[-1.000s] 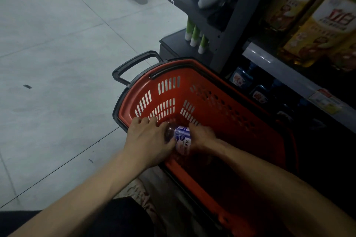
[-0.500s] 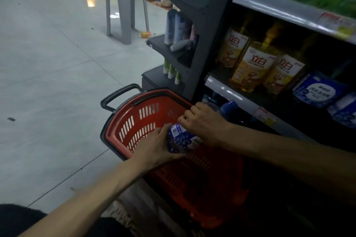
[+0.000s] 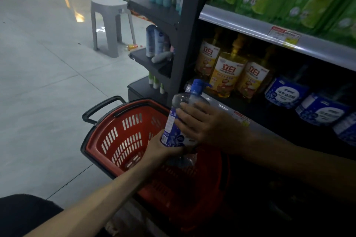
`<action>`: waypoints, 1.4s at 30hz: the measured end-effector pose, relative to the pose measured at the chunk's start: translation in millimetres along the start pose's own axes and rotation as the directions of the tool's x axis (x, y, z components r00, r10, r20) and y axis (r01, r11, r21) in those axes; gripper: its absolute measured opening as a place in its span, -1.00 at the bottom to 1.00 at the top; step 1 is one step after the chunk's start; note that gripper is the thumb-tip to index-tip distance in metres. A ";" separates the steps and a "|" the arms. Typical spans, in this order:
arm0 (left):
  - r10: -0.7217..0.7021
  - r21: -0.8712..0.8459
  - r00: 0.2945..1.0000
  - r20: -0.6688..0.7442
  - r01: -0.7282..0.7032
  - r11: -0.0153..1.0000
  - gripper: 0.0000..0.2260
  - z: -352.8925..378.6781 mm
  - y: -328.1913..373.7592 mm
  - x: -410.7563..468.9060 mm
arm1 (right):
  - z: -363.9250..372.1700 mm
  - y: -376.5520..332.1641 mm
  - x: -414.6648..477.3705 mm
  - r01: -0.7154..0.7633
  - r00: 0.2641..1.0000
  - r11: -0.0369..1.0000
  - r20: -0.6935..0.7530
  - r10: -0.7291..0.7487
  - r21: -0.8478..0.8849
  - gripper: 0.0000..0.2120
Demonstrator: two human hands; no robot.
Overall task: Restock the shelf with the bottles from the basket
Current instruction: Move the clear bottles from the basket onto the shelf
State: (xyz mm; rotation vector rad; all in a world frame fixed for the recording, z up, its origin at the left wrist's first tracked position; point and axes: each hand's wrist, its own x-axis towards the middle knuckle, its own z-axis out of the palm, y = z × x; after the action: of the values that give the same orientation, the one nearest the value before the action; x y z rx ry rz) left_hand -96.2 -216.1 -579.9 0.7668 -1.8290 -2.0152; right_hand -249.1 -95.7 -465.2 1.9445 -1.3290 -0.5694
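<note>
Dim shop aisle, grey tiled floor (image 3: 42, 86): a person is crouching beside a red basket (image 3: 123, 140) and lifting a bottle (image 3: 171, 131) out of it.

Nearest the camera, the left hand (image 3: 163, 147) is cupping the bottle's base from below, fingers curled round the bottom edge. The right hand (image 3: 204, 127) is wrapping the body from the shelf side, fingers spread across the clear plastic; its thumb is hidden. Both hands are gripping, neither is slack.

The bottle is hanging upright, slightly tilted, over the basket's rim on the shelf side, clear of its floor, with the blue pump head pointing at the shelf (image 3: 223, 103). A pale shape under it in the basket may be another bottle; it is too dim to tell.

Judging by the two-handed hold and the liquid inside, the bottle is probably heavy for its size. The smooth wall and glossy label look likely to slide in a loose grip. The pump neck looks like the weak point, so base and mid-body are the places to hold.

Beyond, yellow bottles (image 3: 227, 75) are standing at the shelf's front edge, and a grey stool (image 3: 111, 25) is standing farther off.
</note>
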 end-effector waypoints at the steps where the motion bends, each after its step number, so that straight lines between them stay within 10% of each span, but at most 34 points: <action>1: -0.032 -0.067 0.999 0.025 0.033 0.997 -0.44 3.9 2.0 -1.9 | 1.5 -0.5 -10.7 -0.063 0.998 0.996 -0.008 0.064 0.066 -0.54; 4: -0.107 -0.153 0.988 0.109 0.123 0.981 -0.43 16.3 5.8 -6.2 | 4.2 -12.1 -36.2 -0.439 0.886 0.798 0.052 0.461 0.412 -0.51; 7: -0.146 -0.188 0.979 0.144 0.172 0.967 -0.41 26.5 10.3 -8.3 | 2.1 -29.6 -45.2 -0.611 0.542 0.042 0.379 0.750 0.791 -0.52; 9: -0.138 -0.166 0.974 0.183 0.168 0.972 -0.32 33.7 13.8 -8.7 | 6.2 -34.9 -49.2 -0.415 0.397 -0.583 0.715 0.575 0.699 -0.45; 12: -0.098 -0.125 0.977 0.189 0.123 0.984 -0.27 46.4 22.4 -10.1 | 17.2 -32.0 -63.3 -0.175 0.497 -0.938 0.849 0.178 0.299 -0.42; 15: -0.054 -0.071 0.978 0.199 0.070 0.995 -0.25 59.1 30.8 -12.1 | 14.1 -28.0 -71.5 -0.067 0.646 -0.965 0.748 0.153 0.255 -0.55; 25: 0.081 0.038 0.958 0.276 -0.095 0.995 -0.62 110.2 48.9 -7.1 | 12.3 -27.0 -122.0 0.032 0.545 -0.969 0.808 0.224 0.246 -0.54; 42: 0.193 0.212 0.831 0.522 -0.345 0.914 -0.60 181.5 72.7 37.3 | 17.7 -14.4 -204.3 -0.109 0.131 -0.796 0.802 0.583 0.596 -0.27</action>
State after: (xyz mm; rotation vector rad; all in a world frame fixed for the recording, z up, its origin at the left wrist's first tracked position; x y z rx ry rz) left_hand -239.9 -98.8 -507.7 0.0228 -2.4036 -1.8773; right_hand -329.3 91.4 -493.9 0.5831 -2.5877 2.3650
